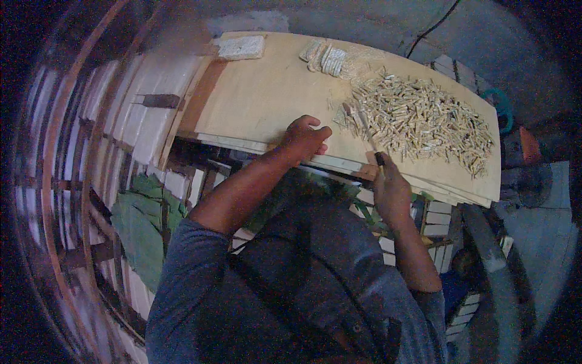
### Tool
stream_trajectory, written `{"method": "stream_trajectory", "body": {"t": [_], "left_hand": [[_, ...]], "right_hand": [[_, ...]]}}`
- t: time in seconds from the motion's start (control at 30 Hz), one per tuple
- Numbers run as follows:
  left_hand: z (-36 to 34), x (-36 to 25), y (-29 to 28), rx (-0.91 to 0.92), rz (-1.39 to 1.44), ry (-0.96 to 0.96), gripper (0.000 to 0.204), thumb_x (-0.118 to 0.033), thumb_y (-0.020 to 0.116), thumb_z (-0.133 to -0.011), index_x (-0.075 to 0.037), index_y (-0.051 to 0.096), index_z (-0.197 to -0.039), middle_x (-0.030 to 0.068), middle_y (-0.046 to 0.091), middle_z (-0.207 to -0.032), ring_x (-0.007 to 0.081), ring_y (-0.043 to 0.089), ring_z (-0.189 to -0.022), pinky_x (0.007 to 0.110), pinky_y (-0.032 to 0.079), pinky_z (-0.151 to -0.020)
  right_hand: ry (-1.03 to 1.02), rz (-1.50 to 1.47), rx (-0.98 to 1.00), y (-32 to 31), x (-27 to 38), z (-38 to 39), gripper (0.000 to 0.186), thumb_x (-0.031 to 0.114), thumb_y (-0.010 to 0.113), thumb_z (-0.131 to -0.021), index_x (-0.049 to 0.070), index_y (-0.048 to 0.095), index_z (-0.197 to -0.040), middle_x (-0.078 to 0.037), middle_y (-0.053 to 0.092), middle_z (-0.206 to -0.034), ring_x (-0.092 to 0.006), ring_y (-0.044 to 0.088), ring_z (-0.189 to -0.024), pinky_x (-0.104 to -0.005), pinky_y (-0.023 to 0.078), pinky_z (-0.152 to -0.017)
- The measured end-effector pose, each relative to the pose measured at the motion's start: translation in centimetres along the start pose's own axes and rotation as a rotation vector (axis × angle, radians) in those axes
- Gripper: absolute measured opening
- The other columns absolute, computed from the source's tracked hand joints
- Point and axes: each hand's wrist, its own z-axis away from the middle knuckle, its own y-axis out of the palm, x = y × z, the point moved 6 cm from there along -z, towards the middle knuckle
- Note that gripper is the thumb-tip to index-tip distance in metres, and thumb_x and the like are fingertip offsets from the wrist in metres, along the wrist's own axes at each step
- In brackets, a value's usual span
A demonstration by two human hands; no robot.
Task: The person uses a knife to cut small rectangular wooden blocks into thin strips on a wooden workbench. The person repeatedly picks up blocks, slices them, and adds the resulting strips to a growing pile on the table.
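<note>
My left hand [306, 139] is loosely curled over the near edge of a pale wooden board [242, 97], fingers partly apart, with nothing visible in it. My right hand [391, 188] grips a slender tool [364, 124] by its dark handle. The tool's far end reaches the left edge of a wide heap of short, pale, stick-like pieces [424, 118], where it touches or lies over some loose ones. Whether it presses on them is unclear.
At the board's back lie a white block [240, 47] and bundled pale pieces [332, 60]. Slatted stacks [121, 91] line the left, above green sheets [139, 224]. A blue-green coil [503, 109] hangs at right. A dark cable [433, 27] runs behind.
</note>
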Motion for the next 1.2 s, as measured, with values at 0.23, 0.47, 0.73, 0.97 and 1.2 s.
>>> {"method": "stream_trajectory", "body": {"t": [0.23,0.47,0.73,0.97,1.2], "left_hand": [[-6.3,-5.0,4.9,0.223,-0.367,0.157,0.031,-0.027,0.073,-0.092,0.0,0.071,-0.106,0.0156,0.074,-0.109,0.0293,0.07,-0.082,0.045,0.058,-0.083],[-11.1,-12.7,-0.1,-0.421,-0.887,0.591,0.075,-0.033,0.083,-0.081,-0.004,0.056,-0.145,0.0244,0.054,-0.149,0.0397,0.052,-0.136,0.048,0.044,-0.114],[-25.6,-10.1,-9.7,-0.358,-1.213,0.379,0.081,-0.043,0.074,-0.091,-0.003,0.046,-0.156,0.0252,0.048,-0.157,0.0405,0.044,-0.148,0.044,0.039,-0.122],[-23.0,-12.6,-6.1,0.022,-0.42,0.196,0.045,-0.024,0.084,-0.086,0.003,0.061,-0.115,0.0158,0.068,-0.102,0.0292,0.069,-0.085,0.043,0.056,-0.067],[-20.7,-14.2,-5.3,-0.081,-0.391,0.126,0.053,-0.017,0.09,-0.075,0.002,0.065,-0.117,0.0142,0.07,-0.104,0.0267,0.071,-0.091,0.042,0.06,-0.069]], "right_hand": [[0.076,-0.027,-0.195,-5.5,-4.7,2.5,0.05,0.005,0.065,-0.1,0.009,0.057,-0.149,-0.018,0.076,-0.116,-0.0186,0.071,-0.086,-0.034,0.058,-0.079],[0.174,-0.135,-0.332,-8.1,-7.8,8.3,0.047,0.003,0.059,-0.102,0.0,0.055,-0.149,-0.019,0.063,-0.141,-0.0265,0.063,-0.126,-0.0388,0.049,-0.107],[0.239,-0.201,-0.379,-9.1,-11.0,12.2,0.045,-0.003,0.054,-0.104,-0.002,0.053,-0.149,-0.019,0.065,-0.137,-0.0239,0.063,-0.123,-0.0357,0.049,-0.105],[0.277,-0.111,-0.377,-9.9,-12.2,13.1,0.046,-0.003,0.054,-0.104,-0.003,0.052,-0.15,-0.021,0.064,-0.139,-0.0215,0.065,-0.12,-0.0339,0.051,-0.101],[0.261,-0.136,-0.337,-10.3,-11.3,10.9,0.045,-0.002,0.053,-0.104,-0.006,0.051,-0.149,-0.023,0.062,-0.144,-0.026,0.062,-0.13,-0.0372,0.048,-0.109]]}}
